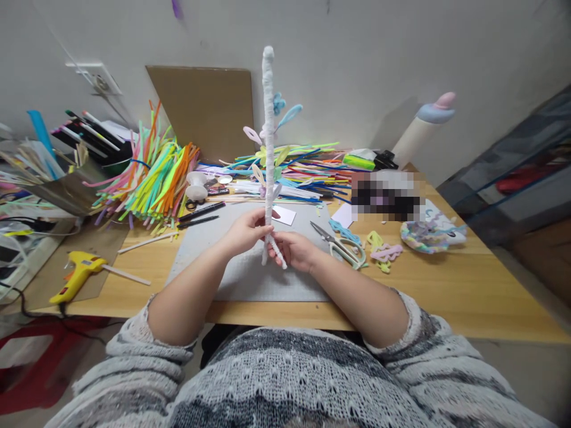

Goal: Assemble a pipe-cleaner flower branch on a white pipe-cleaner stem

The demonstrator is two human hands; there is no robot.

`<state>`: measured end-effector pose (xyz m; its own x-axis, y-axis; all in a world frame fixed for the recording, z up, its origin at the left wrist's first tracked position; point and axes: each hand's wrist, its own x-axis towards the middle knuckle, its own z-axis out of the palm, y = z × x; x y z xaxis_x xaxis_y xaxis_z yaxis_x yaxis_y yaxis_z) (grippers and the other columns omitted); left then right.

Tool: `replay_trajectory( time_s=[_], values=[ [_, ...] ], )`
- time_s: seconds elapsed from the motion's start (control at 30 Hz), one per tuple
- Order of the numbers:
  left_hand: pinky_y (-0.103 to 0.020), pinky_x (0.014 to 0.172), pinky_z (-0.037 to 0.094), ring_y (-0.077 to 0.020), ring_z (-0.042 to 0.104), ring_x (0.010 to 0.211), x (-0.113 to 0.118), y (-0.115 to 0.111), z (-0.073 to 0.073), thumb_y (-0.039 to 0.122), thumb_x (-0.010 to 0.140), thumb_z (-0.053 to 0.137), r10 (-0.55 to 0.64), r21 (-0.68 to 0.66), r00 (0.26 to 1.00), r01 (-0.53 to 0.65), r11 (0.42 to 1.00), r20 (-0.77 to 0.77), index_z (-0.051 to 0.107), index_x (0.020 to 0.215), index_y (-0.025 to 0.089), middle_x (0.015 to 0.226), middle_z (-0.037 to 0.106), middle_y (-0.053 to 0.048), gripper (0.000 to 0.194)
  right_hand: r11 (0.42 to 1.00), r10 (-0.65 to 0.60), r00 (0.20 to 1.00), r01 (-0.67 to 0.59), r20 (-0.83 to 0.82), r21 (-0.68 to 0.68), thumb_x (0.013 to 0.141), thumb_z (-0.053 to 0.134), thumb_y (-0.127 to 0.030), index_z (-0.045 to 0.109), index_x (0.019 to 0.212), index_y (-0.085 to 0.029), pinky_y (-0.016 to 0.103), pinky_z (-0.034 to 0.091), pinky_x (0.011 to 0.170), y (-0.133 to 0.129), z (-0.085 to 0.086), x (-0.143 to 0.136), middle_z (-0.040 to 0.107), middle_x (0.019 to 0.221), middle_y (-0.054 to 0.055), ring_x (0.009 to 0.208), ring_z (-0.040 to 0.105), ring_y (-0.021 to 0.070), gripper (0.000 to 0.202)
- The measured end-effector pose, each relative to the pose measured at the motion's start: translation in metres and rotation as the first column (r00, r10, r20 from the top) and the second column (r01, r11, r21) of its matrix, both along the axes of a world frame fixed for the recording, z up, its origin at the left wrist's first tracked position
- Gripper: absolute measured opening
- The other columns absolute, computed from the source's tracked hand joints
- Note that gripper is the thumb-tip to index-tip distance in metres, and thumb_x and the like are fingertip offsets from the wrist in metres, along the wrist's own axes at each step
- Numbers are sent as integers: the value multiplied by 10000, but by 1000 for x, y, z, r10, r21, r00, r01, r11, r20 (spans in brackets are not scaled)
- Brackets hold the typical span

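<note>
An upright stem wrapped in white pipe cleaner [268, 131] stands above the grey mat [232, 279], its foot split into short white legs. Small blue, pink, yellow and lilac loops and flowers stick out along its far side. My left hand [250, 232] pinches the stem near its lower end. Just below, my right hand [292, 249] has its fingers closed around the split foot. To the right of that hand lie scissors [341, 245] with pale handles, partly on the mat, beside blue pipe-cleaner pieces [345, 232].
A yellow glue gun [80, 276] lies at the left, its cable running off the table edge. Bundled coloured pipe cleaners [151, 172] stand behind it. Black pens [198, 220], a white spool [196, 186] and a cardboard sheet [205, 113] are farther back. A bottle [419, 128] stands back right.
</note>
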<state>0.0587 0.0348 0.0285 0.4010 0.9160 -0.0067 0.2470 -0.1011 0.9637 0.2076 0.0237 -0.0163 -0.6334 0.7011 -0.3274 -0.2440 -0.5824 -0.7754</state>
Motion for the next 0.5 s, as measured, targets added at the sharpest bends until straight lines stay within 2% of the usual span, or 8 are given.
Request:
replay_trajectory(
  time_s=[0.1,0.3,0.5],
  values=[
    [-212,555,430,-92,523,623,-3,1,1,200,711,572,-11,26,1000,12,1000,-13,564,996,141,714,526,13,291,999,33,999,-34,-22,-6,831,382,-275,549,740,-110,183,310,318,2,-1,1,562,524,6,322,439,71,251],
    [-229,547,465,-94,555,576,-3,0,1,228,713,588,-66,-63,993,72,995,94,533,1040,139,692,540,21,343,996,80,995,-81,-52,-21,829,421,-338,522,737,-129,155,203,286,3,-3,3,506,496,-30,292,351,37,249],
    [-237,535,488,-109,585,574,-2,1,-1,252,708,602,-51,-92,992,62,994,115,526,1035,137,691,551,20,355,996,70,997,-72,-43,-47,820,449,-372,513,742,-137,137,178,292,2,-3,2,483,501,-39,309,315,25,256]
  ],
)
